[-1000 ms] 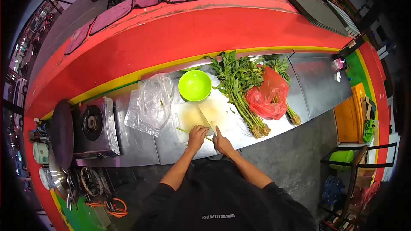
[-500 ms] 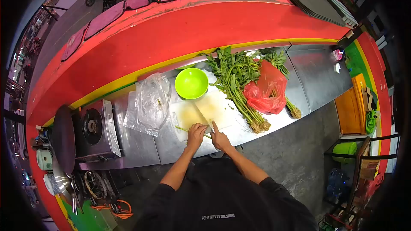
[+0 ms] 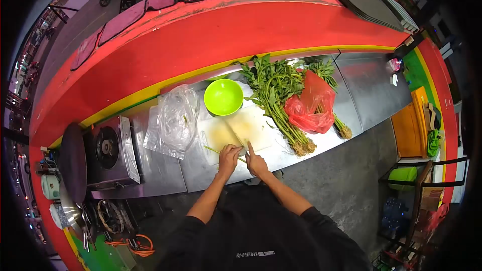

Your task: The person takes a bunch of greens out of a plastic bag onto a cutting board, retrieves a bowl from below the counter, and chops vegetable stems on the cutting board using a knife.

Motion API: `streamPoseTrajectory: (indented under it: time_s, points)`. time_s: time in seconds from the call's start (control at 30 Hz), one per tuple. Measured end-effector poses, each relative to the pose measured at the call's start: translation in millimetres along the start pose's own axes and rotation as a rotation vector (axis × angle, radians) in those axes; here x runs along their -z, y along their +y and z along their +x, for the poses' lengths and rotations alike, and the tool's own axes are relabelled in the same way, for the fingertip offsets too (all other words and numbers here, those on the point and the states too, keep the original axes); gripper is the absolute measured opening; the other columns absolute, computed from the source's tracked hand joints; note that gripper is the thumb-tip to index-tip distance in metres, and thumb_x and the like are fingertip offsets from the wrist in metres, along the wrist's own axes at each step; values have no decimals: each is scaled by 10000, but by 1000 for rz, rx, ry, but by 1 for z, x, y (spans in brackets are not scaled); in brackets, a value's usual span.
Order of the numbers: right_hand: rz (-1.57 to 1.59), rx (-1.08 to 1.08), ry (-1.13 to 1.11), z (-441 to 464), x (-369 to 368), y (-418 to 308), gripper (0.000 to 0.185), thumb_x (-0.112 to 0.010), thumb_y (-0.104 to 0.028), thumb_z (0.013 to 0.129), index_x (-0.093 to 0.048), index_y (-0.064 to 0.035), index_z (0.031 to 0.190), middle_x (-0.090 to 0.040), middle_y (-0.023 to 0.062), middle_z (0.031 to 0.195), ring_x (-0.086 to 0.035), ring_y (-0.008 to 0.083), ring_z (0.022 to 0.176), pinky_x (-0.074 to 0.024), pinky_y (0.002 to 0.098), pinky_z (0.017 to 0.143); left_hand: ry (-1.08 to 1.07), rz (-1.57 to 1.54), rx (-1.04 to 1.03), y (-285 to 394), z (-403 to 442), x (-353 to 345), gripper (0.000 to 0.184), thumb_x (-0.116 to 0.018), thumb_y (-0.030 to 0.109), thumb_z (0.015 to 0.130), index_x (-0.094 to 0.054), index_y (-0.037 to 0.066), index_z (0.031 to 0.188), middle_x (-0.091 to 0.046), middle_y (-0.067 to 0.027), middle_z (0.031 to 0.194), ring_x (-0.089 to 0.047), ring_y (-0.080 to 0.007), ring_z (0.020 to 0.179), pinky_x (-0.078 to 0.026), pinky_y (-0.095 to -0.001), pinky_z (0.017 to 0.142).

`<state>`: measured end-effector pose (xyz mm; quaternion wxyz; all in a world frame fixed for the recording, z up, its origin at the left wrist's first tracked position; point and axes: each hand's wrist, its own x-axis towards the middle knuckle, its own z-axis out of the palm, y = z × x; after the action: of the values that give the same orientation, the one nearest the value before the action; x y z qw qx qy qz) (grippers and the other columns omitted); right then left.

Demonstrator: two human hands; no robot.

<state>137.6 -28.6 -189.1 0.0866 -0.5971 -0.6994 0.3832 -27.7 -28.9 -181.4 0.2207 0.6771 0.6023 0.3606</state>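
My left hand [image 3: 229, 159] is closed on a thin green stem [image 3: 212, 149] that lies across the near part of the white cutting board [image 3: 213, 133]. Just to its right, my right hand [image 3: 256, 162] is wrapped round a knife [image 3: 234, 134], whose blade points away from me to the upper left over the board. The knife's handle is hidden in my fingers. A green bowl [image 3: 223, 97] stands at the board's far edge. Leafy green vegetables with roots [image 3: 273, 93] lie right of the board, beside a red plastic bag [image 3: 312, 105].
Left of the board lies a clear plastic bag [image 3: 176, 120] on the steel counter [image 3: 159, 170]. A gas stove [image 3: 109, 148] and a dark round pan [image 3: 73, 163] are farther left. A red wall [image 3: 201, 35] runs behind the counter.
The view has shifted slightly, moving the counter items a little left and up in the picture. My hands stay close together at the board, still holding the stem and the knife.
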Motion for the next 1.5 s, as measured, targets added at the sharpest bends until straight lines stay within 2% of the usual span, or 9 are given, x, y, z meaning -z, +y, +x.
streamPoseTrajectory:
  time_s: [0.2,0.27,0.57,0.93,1.03,1.2,1.27,1.5]
  points:
    - [54,5,-23,-3,15,-8,700,-503,-303,1023,-177,-71,1597,-671,336,785,-648,539,723,-497,627,724,1,-11,-22,-2,1,3,166,-670,85,898,-760,58,1035,-671,-99,937,-620,-308,923,-475,-421,837]
    - [47,-54,-50,-14,18,-8,697,-509,-302,1019,-194,-62,1592,-668,352,800,-651,545,740,-501,625,734,0,-26,-8,-2,1,5,161,-669,86,899,-759,55,1029,-682,-101,951,-624,-308,930,-477,-419,839]
    - [9,-29,-3,-12,2,-6,742,-504,-296,1025,-106,-93,1618,-662,332,748,-641,532,689,-497,629,682,-12,-60,1,-4,2,4,157,-679,71,886,-758,40,1018,-654,-115,907,-615,-314,903,-487,-422,826]
    - [73,-52,-55,-11,9,-3,723,-491,-320,1028,-136,-74,1608,-671,355,815,-653,548,778,-506,618,774,-16,-70,-5,-1,4,8,157,-686,66,882,-755,31,1017,-665,-116,916,-622,-310,902,-488,-420,812]
    - [33,-44,-40,-17,6,2,738,-504,-309,1026,-117,-90,1615,-664,344,764,-649,539,710,-511,620,710,-2,-75,-11,-4,4,8,139,-681,71,891,-758,25,997,-670,-119,890,-622,-324,871,-494,-429,790]
    - [-8,-13,7,-2,-4,2,736,-497,-278,1030,-95,-88,1617,-654,327,717,-635,524,660,-493,620,647,-43,-59,-8,-3,3,7,151,-681,92,899,-764,57,1020,-670,-90,932,-616,-309,913,-488,-422,807]
    - [-8,28,31,9,-3,-4,741,-502,-279,1025,-99,-78,1614,-658,328,735,-635,524,665,-489,622,655,-2,-49,-48,-1,5,7,153,-681,56,882,-755,39,1014,-656,-118,892,-616,-319,870,-487,-428,786]
    - [19,70,26,17,2,-6,760,-516,-277,1013,-100,-41,1604,-661,337,757,-638,532,681,-493,629,659,-6,-45,-43,-2,6,7,160,-674,60,891,-751,41,1030,-657,-113,893,-619,-319,874,-486,-429,782]
